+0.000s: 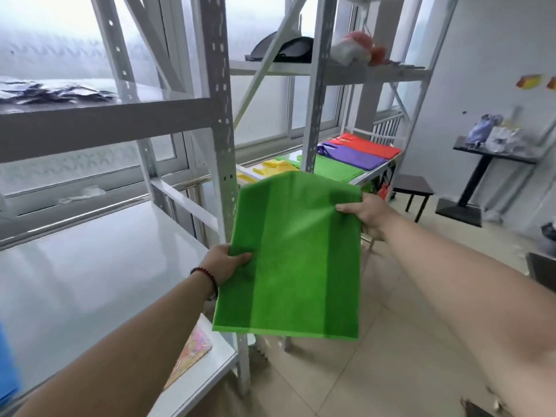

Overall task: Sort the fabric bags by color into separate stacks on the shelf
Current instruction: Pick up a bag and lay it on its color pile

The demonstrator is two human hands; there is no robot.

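Green bag (294, 260) upright (long axis vertical), gripped by both hands

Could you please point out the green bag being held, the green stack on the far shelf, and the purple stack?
held green bag (296, 260), head view, middle panel.
green stack (334, 169), head view, top sheet.
purple stack (353, 156), head view, top sheet.

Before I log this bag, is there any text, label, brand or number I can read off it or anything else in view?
None can be read.
Green bag, held by the left hand and right hand: plain, no print visible.
Colourful flat item on the near shelf: a pattern, too blurred to tell if it has words.
Yellow and orange items on the wall: too small and blurred.
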